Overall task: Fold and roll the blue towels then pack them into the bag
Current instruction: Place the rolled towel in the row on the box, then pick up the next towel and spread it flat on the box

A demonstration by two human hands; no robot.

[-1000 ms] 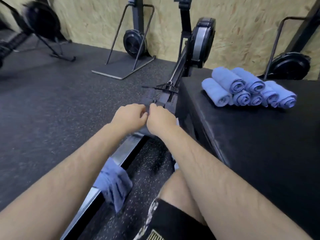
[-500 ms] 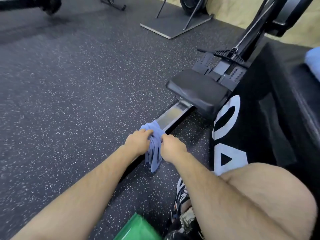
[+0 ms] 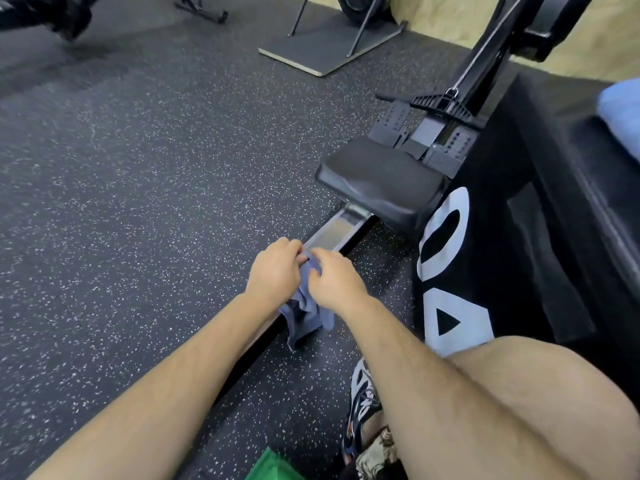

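Over the metal rail [image 3: 334, 230] of a rowing machine, low above the floor, the fingers [image 3: 291, 247] of the left hand [image 3: 273, 275] are curled round the upper edge of a blue towel [image 3: 304, 315]. The fingers [image 3: 323, 263] of the right hand [image 3: 334, 284] pinch the same edge just beside them, so the two hands nearly touch. The towel hangs bunched below the hands, between the wrists, and falls across the rail's dark near edge. Whether its lower hem touches the floor cannot be told.

Both bare forearms reach in from the bottom of the view. Farther along the rail sits the machine's black seat [image 3: 379, 178], with the footrests [image 3: 433, 140] beyond it.

To the right stands a tall black box [image 3: 512, 258] with large white letters on its side. On its top, at the right edge of the view, lies a pale blue bundle [image 3: 620, 109], too blurred to make out further.

A bare knee [image 3: 519, 393] fills the lower right, with a patterned shoe [image 3: 362, 393] beside it and a scrap of green fabric [image 3: 273, 465] at the bottom edge. Dark speckled rubber floor [image 3: 138, 174] spreads to the left.
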